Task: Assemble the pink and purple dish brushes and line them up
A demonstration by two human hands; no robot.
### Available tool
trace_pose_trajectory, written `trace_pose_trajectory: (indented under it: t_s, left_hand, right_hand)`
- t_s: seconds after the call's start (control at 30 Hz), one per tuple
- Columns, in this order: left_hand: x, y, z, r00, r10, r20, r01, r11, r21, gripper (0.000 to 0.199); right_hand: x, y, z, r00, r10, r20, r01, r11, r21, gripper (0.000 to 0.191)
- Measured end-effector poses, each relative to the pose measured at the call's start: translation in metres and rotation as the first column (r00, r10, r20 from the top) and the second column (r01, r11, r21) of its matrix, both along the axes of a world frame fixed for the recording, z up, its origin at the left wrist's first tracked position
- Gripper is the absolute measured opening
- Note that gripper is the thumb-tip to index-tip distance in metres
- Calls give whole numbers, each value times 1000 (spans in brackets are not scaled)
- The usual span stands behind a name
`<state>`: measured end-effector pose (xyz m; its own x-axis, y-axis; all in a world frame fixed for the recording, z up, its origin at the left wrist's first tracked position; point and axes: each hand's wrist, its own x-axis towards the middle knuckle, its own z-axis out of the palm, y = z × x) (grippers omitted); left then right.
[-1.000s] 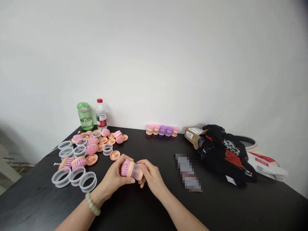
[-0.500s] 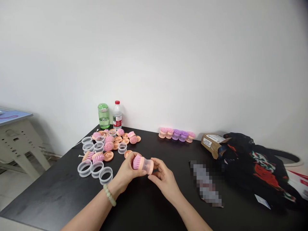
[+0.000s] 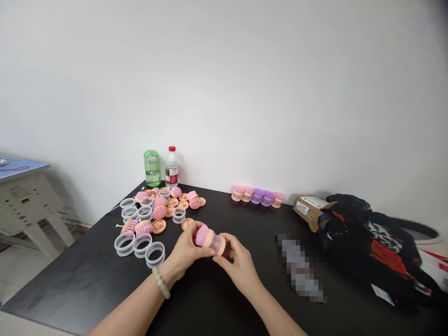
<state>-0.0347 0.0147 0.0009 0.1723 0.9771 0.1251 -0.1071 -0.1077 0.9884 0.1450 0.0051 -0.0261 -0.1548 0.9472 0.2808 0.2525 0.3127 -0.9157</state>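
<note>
A small round brush [image 3: 211, 240] with pink bristles, a clear middle and a peach base lies tilted between my hands over the black table. My left hand [image 3: 187, 247], a beaded bracelet on its wrist, grips the bristle end. At the base end, my right hand [image 3: 238, 261] closes its thumb and fingers round the rim. To the left lie several clear plastic rings [image 3: 155, 253], pink bristle heads [image 3: 143, 227] and peach discs [image 3: 158, 226]. One peach disc [image 3: 187, 223] rests just behind my left hand.
Assembled pink and purple brushes [image 3: 262, 196] stand in a row by the wall. A green bottle [image 3: 152, 169] and a red-capped water bottle [image 3: 171, 167] stand at the back left. At right are a cardboard box [image 3: 310, 211], a black bag [image 3: 364, 252] and a blurred-out item [image 3: 299, 268].
The brush has tipped slightly, its base end now lower, and both hands have turned with it while keeping hold. The rest of the table looks the same, apart from a slight camera shift.
</note>
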Motion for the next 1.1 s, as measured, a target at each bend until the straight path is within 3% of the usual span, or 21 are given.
trace_pose_trajectory:
  t_s: [0.17, 0.33, 0.4, 0.5, 0.57, 0.67, 0.77, 0.87, 0.97, 1.1]
  left_hand:
    - [1, -2, 1, 977, 48, -209, -14, 987, 159, 50]
    - [3, -3, -10, 844, 198, -498, -9, 935, 356, 58]
    - [4, -2, -18, 823, 167, -542, 42, 935, 352, 66]
    - [3, 1, -27, 821, 92, -563, 75, 961, 267, 79]
    - [1, 3, -30, 819, 138, -557, 31, 959, 282, 85]
    - [0, 4, -33, 800, 244, -549, -18, 923, 385, 78]
    - [4, 3, -39, 770, 313, -556, 1, 871, 491, 74]
    - [9, 3, -46, 728, 359, -585, 53, 820, 570, 81]
    - [9, 6, -50, 683, 380, -623, 86, 806, 585, 85]
    - [6, 10, -52, 655, 399, -642, 76, 810, 581, 86]
  right_hand:
    - [0, 1, -2, 996, 90, -14, -91, 989, -113, 30]
    - [-1, 3, -10, 977, -76, 202, 46, 987, 151, 65]
    - [-4, 5, -13, 968, -76, 238, 32, 982, 184, 68]
    - [-4, 18, -17, 962, -92, 255, 62, 991, 123, 67]
    - [-1, 33, -17, 949, -154, 276, 131, 986, 100, 63]
    - [6, 64, -14, 904, -282, 323, 244, 958, 153, 50]
    - [12, 103, -8, 867, -363, 343, 308, 929, 206, 37]
    - [15, 144, -3, 811, -450, 373, 393, 893, 222, 43]
    - [17, 180, 0, 744, -535, 401, 481, 845, 235, 48]
    - [18, 207, -2, 659, -600, 454, 556, 795, 243, 30]
